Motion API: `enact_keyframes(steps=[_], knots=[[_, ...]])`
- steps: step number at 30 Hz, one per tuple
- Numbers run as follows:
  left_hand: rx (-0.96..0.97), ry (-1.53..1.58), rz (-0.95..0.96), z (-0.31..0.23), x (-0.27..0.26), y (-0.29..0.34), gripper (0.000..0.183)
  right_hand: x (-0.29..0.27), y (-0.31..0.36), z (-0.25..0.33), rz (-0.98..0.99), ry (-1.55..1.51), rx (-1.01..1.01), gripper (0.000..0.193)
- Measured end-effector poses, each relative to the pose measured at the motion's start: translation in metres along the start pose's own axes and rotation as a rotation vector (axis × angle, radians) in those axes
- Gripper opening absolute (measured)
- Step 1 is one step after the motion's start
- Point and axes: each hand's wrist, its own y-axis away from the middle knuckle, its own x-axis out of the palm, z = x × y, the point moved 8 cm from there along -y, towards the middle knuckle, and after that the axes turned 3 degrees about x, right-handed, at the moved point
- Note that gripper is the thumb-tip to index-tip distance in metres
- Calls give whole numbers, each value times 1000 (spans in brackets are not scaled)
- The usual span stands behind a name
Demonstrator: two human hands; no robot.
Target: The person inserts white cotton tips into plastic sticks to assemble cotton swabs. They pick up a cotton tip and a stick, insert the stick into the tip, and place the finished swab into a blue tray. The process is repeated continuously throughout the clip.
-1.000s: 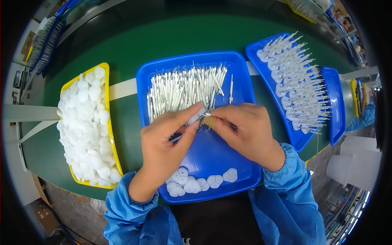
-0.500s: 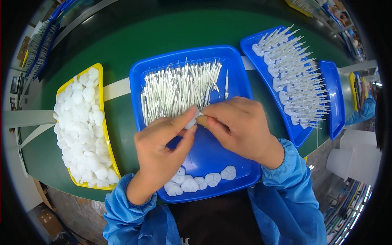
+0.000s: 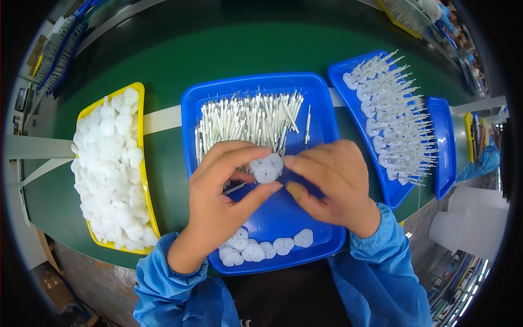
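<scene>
While left hand [image 3: 220, 201] pinches white disc [image 3: 266, 170] and right hand [image 3: 332, 180] grips its 3 o'clock edge, keep disc level over blue tray [image 3: 327, 117].

We see a small white plastic cap [image 3: 266, 170], round with little bumps like petals. It is held up above the middle blue tray [image 3: 327, 117], pinched at its edges. Its flat round face points up at us, just in front of the pile of thin white sticks [image 3: 248, 117].
</scene>
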Motion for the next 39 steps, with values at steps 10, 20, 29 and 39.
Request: enact_keyframes(steps=[10, 20, 29, 39], knots=[[147, -137, -25, -13, -2, 0, 55, 8, 6, -1, 74, -164, 41, 44], [137, -82, 8, -13, 5, 0, 54, 5, 4, 0, 63, -60, 1, 48], [146, 131, -272, 4, -33, 6, 38, 2, -1, 1, 165, 65, -39, 40], [-161, 388, -494, 20, -44, 6, 42, 78, -9, 63, 471, 154, -284, 22]])
